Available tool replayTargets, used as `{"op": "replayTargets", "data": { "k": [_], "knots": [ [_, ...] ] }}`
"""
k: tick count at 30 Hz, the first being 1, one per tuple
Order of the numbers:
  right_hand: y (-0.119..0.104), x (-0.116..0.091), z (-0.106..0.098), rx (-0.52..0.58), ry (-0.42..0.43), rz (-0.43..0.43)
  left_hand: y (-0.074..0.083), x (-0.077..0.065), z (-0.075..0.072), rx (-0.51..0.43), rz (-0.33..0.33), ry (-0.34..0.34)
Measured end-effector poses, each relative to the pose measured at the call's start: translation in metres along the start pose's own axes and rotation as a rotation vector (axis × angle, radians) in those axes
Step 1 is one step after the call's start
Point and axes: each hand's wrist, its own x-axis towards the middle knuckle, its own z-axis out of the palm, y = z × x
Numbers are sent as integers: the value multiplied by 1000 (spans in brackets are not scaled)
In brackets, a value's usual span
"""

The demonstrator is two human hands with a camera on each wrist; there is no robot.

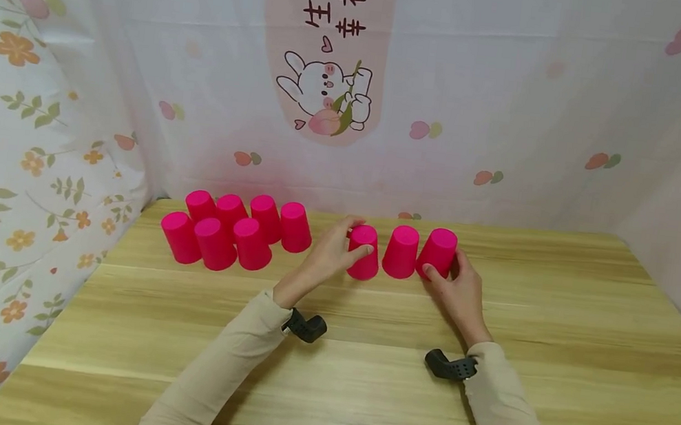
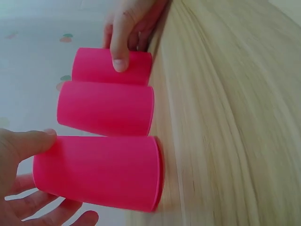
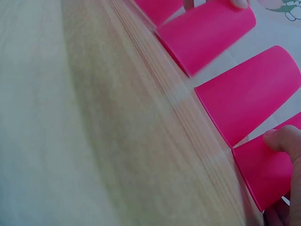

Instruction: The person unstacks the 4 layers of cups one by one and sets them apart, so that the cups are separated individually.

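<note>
My left hand (image 1: pixel 329 249) holds an upside-down pink cup (image 1: pixel 363 260) between thumb and fingers, to the left of two others. In the left wrist view the thumb lies near the narrow end of this cup (image 2: pixel 99 172), with fingers on its far side. A middle pink cup (image 1: pixel 400 255) stands inverted, untouched by either hand. Beside it, my right hand (image 1: pixel 464 293) grips another inverted pink cup (image 1: pixel 438 249), thumb on the near side. Its rim touches the middle cup's rim in the right wrist view. Whether the left-held cup's rim rests on the table, I cannot tell.
Several more inverted pink cups (image 1: pixel 216 246) stand in two rows at the left back of the wooden table (image 1: pixel 370 403). A white printed cloth (image 1: pixel 483 103) hangs behind, and a flowered cloth (image 1: pixel 21 172) hangs at the left. Each wrist wears a black camera mount (image 1: pixel 307 327).
</note>
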Motion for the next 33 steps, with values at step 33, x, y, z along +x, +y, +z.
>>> {"op": "replayTargets", "data": {
  "k": [33],
  "knots": [
    [0, 2, 2, 0, -6, -15, -18, -64, -103, 216, -76, -39]
  ]
}}
